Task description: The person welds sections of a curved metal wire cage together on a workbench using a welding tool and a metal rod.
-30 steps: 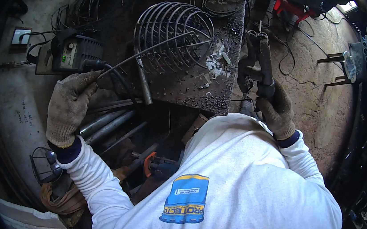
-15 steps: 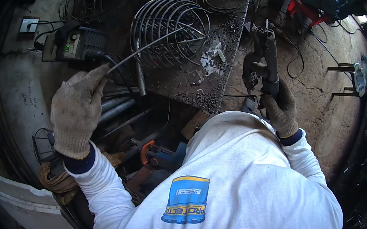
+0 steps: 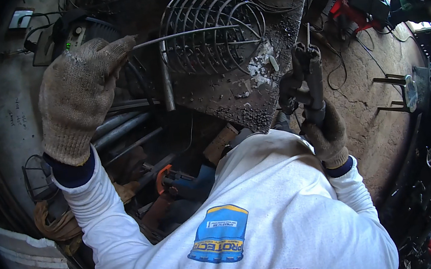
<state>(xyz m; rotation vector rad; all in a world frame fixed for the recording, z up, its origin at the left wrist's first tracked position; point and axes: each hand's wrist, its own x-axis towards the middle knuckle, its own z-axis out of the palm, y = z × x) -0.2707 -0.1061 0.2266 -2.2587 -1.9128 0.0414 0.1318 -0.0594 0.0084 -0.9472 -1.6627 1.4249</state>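
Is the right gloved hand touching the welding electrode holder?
Touching: the head view shows the right gloved hand gripping the lower end of the welding electrode holder.

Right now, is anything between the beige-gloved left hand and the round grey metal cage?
Nothing visible blocks it: the left hand's thin grey metal rod crosses the gap, and a straight grey pipe shows at the cage's left edge.
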